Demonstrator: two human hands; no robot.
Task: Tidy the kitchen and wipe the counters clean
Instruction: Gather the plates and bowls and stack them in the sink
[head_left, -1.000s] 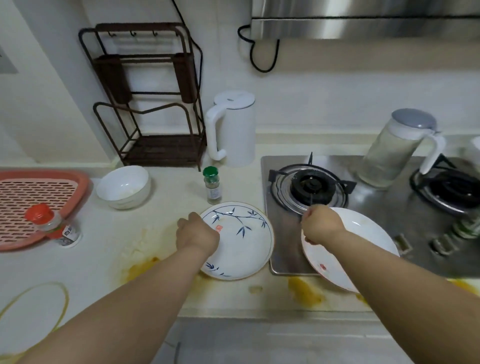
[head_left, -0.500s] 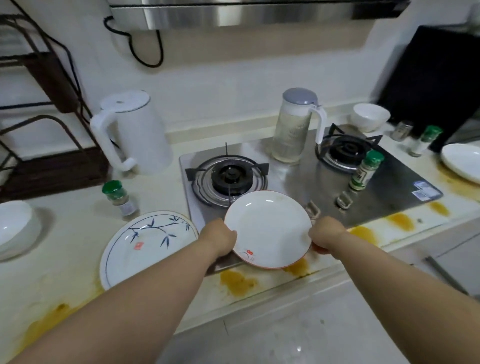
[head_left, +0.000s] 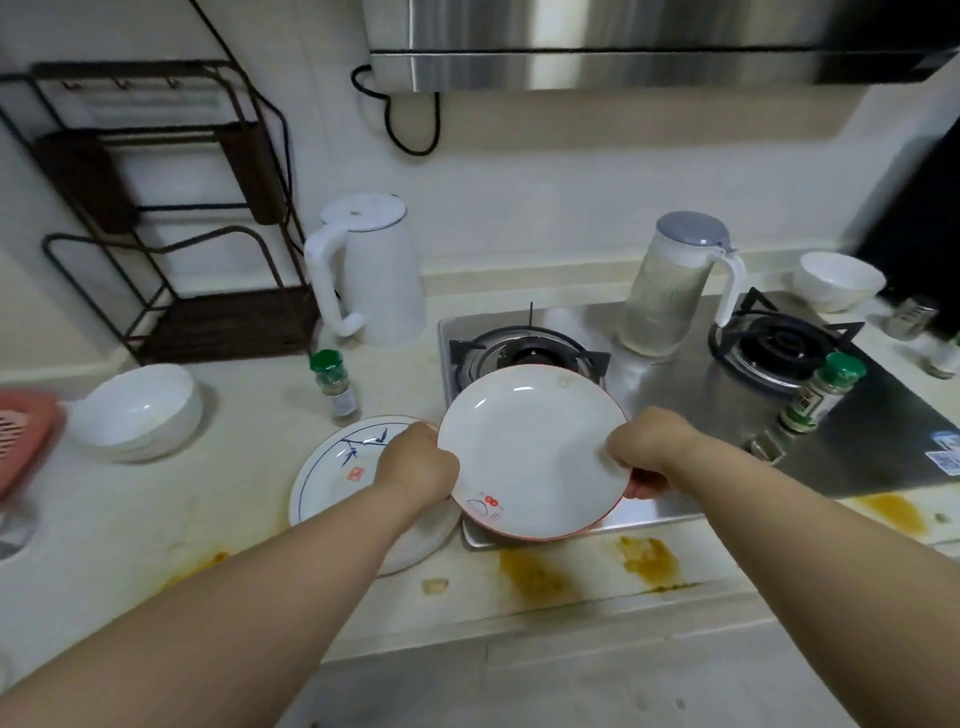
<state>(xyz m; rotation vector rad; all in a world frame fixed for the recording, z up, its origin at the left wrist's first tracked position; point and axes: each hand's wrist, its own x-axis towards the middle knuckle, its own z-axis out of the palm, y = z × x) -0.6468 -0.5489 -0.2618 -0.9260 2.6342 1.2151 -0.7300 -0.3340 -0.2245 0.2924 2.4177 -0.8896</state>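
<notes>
White plate (head_left: 530, 452), centre frame: left hand (head_left: 418, 467) and right hand (head_left: 644, 449) are each gripping opposite rims, holding it tilted above the stove (head_left: 727, 410) edge. Advisable: levelling it and stacking it onto the bamboo-pattern plate (head_left: 340, 467) lower left (stained counter (head_left: 571, 571) awaiting wiping).

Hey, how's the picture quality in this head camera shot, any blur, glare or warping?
Head view: centre fairly sharp, with the white plate held by the left hand and right hand; edges smear, notably the pink tray and far-right jars; wide-angle bending curves the wire rack; bright glare streaks the range hood; soft, even light elsewhere.
</notes>
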